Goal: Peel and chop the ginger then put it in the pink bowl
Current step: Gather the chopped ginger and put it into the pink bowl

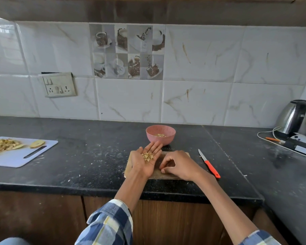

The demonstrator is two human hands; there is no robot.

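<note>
A home kitchen: tiled backsplash (193,68), black counter (78,156), electric kettle (295,117).

I see a black speckled worktop (78,156) dusted with pale crumbs, on brown wooden cabinets (42,218). White marbled wall tiles (201,59) behind, with a coffee-cup picture panel (127,51). Switch-and-socket plate (59,84) at left. Steel kettle (295,117) far right. Even, soft light.

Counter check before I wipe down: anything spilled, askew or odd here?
Pale crumbs and flecks are scattered over the black counter, mostly left of the wooden board. The switch plate on the tiles hangs crooked. The knife lies bare on the counter, and the kettle cord trails loose.
</note>
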